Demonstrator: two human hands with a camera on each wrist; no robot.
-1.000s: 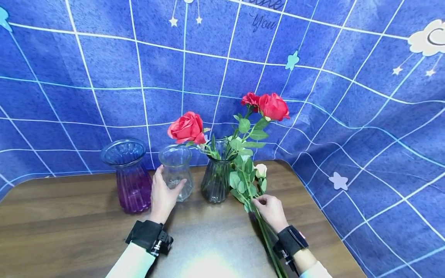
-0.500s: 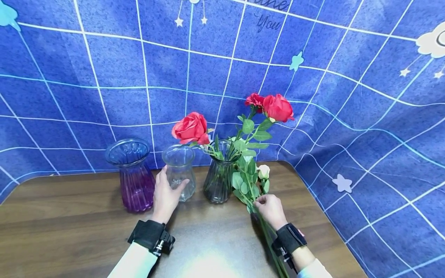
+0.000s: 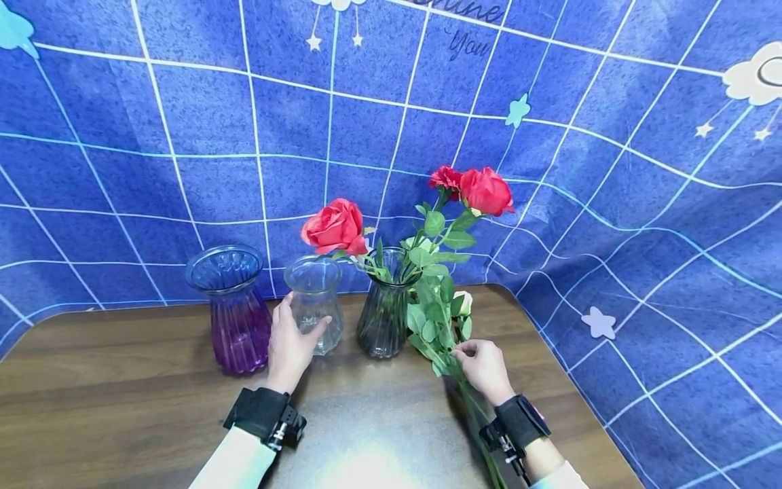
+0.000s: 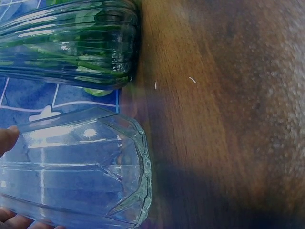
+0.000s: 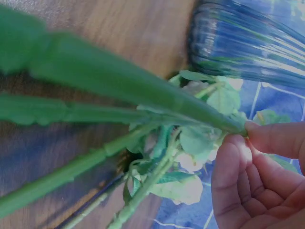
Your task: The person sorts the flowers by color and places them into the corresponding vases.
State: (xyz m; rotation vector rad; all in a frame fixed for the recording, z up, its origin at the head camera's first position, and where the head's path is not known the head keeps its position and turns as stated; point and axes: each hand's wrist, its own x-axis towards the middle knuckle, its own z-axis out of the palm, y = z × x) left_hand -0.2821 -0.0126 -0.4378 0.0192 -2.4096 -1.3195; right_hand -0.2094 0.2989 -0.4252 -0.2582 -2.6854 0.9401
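My left hand [image 3: 293, 346] holds the clear glass vase [image 3: 316, 311] low on its body, thumb on the right side and fingers on the left. The vase stands upright on the table. At the right, my right hand [image 3: 485, 370] pinches a green flower stem [image 5: 143, 90] between thumb and fingertips. Other stems lie beneath it on the wood, with leaves [image 3: 436, 319] and a white rose [image 3: 464, 303] at their far end. The pinched flower's own head cannot be told apart among the leaves.
A dark grey glass vase [image 3: 381, 329] stands between my hands, bearing red roses [image 3: 334, 229] and a smaller red flower [image 3: 446, 180]. At the left is a blue-to-purple vase [image 3: 241, 333]. A blue gridded cloth [image 3: 183, 122] hangs behind the wooden table [image 3: 122, 380].
My right hand has shifted slightly right, moving the stem with it, and leaves now cover part of the white rose. The left hand has stayed on the clear vase.
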